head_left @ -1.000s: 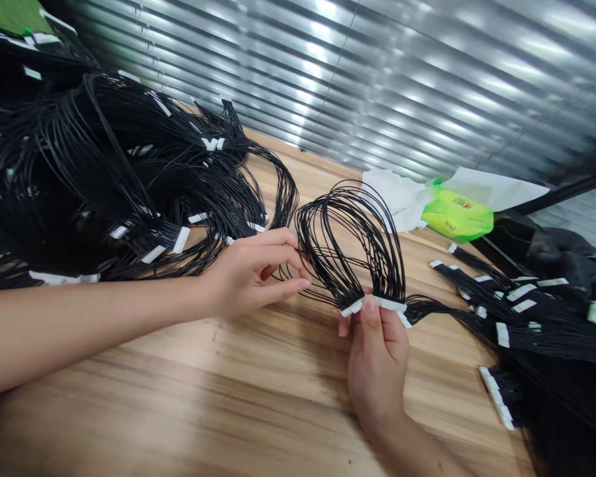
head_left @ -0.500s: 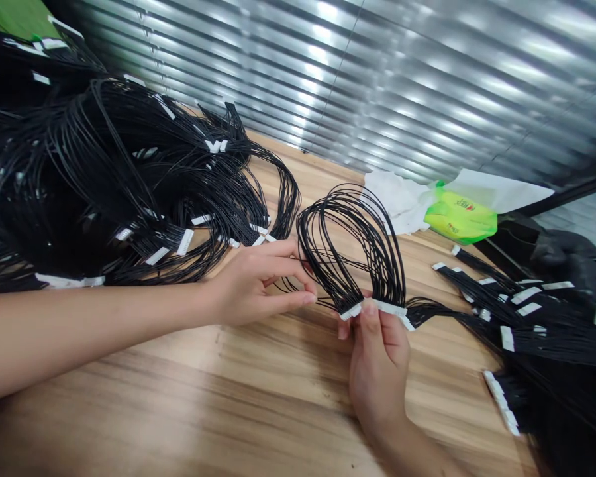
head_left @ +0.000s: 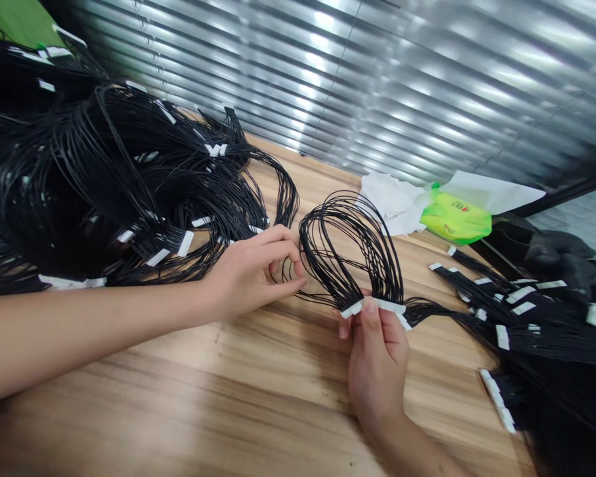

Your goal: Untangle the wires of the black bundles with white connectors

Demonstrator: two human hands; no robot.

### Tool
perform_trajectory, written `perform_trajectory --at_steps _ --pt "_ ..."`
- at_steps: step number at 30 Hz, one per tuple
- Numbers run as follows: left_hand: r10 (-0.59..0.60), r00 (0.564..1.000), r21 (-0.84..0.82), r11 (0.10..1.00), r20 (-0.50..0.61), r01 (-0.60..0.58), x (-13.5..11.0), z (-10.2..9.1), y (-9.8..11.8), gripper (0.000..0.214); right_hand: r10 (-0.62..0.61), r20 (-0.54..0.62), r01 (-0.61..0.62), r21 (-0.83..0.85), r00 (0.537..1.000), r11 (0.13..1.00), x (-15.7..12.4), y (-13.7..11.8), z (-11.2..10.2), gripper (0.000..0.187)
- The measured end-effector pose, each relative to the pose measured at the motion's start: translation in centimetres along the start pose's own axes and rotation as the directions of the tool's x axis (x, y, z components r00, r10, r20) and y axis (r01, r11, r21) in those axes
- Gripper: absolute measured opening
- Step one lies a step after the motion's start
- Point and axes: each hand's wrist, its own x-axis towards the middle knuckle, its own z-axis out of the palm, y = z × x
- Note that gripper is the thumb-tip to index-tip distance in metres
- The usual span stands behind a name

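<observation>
Pinching connectors (head_left: 390,306) in right hand (head_left: 377,358), with left hand (head_left: 258,271) half open beside wires (head_left: 328,271).
May tangle wires by pulling too unevenly.

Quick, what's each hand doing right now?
Left hand: curled beside the black wire loop; can't tell if it grips any wire.
Right hand: closed, holding the loop's white connectors.

The left hand (head_left: 253,270), right hand (head_left: 377,364) and slender forearms (head_left: 109,324) are bare.
</observation>
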Motion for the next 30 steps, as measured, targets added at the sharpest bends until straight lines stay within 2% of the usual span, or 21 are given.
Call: perform_trajectory --at_steps 5,7,12,14,17,21,26,28,30 --pt "0.151 0.981 0.250 0.961 -0.122 -0.117 0.1 -0.4 0.5 0.008 -0.005 0.024 0.005 -0.016 1.000 1.000 0.1 0.2 -0.2 0.028" --pt "0.205 0.964 0.290 0.945 -0.171 -0.149 0.1 -0.5 0.6 0.011 0.006 0.037 -0.004 -0.036 0.999 0.999 0.0 0.3 -0.3 0.028" --pt "0.322 0.929 0.241 0.931 -0.185 -0.275 0.1 -0.5 0.3 0.014 -0.001 0.068 0.007 -0.085 0.998 0.996 0.0 0.1 -0.2 0.029" --pt "0.321 0.932 0.219 0.934 -0.169 -0.282 0.1 -0.6 0.1 0.015 0.001 0.078 0.007 -0.095 0.997 0.995 -0.1 0.0 -0.2 0.028" --pt "0.315 0.936 0.273 0.925 -0.158 -0.265 0.3 -0.8 0.0 0.006 0.019 0.080 -0.013 -0.082 0.997 0.997 -0.1 0.0 -0.3 0.027" --pt "0.363 0.914 0.302 0.905 -0.181 -0.300 0.6 -1.0 -0.1 0.003 0.073 0.039 -0.074 0.029 0.997 0.997 0.1 0.0 -0.3 0.026" --pt "0.321 0.935 0.227 0.932 -0.154 -0.283 0.5 -1.0 0.3 0.007 0.115 -0.036 -0.106 0.189 0.993 0.976 0.7 -0.5 0.1 0.024" --pt "0.354 0.928 0.196 0.924 -0.119 -0.328 0.3 -1.0 0.5 0.008 0.127 -0.057 -0.111 0.226 0.990 0.968 0.9 -0.8 0.2 0.026" --pt "0.424 0.901 0.164 0.899 -0.088 -0.407 0.2 -1.1 0.5 0.007 0.150 -0.051 -0.132 0.251 0.987 0.959 1.0 -0.9 0.3 0.028"
